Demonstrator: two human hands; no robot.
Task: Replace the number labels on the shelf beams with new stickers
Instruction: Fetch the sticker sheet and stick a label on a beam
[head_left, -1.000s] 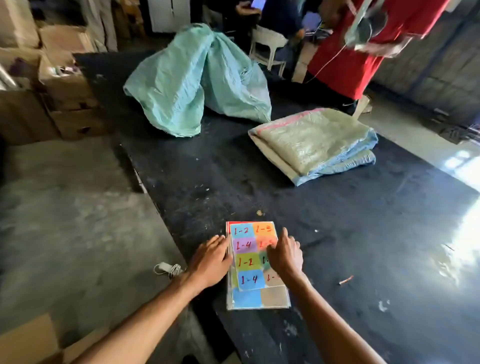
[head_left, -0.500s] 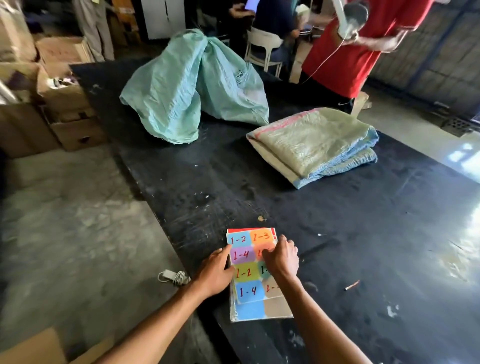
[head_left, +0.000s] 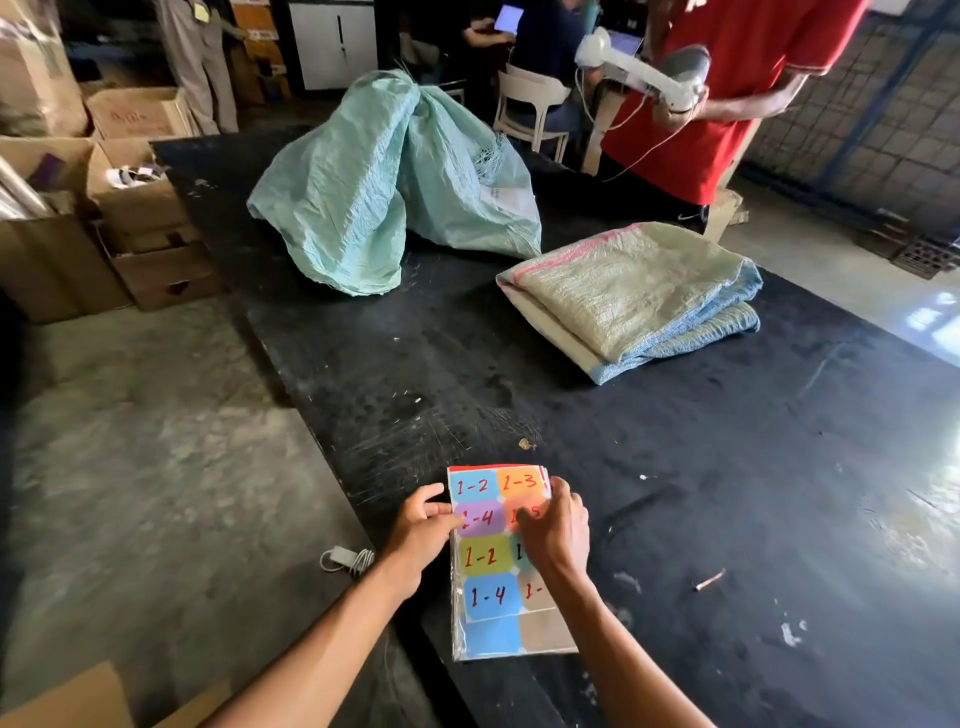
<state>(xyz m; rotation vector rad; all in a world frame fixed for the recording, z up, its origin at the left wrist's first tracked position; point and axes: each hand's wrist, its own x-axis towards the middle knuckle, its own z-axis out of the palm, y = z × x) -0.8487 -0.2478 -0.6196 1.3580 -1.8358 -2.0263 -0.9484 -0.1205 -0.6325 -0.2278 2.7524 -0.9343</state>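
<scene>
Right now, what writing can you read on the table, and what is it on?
All on the sticker sheet:
"1-2" blue sticker
"1-3" orange sticker
"1-4" purple sticker, partly under the left hand
"1-2" yellow sticker
"1-4" lower blue sticker
Right-column numbers under the right hand: unreadable.

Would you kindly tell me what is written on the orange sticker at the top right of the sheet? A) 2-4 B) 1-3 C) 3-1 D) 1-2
B: the orange sticker at the top right of the sticker sheet reads 1-3 in red.
</scene>
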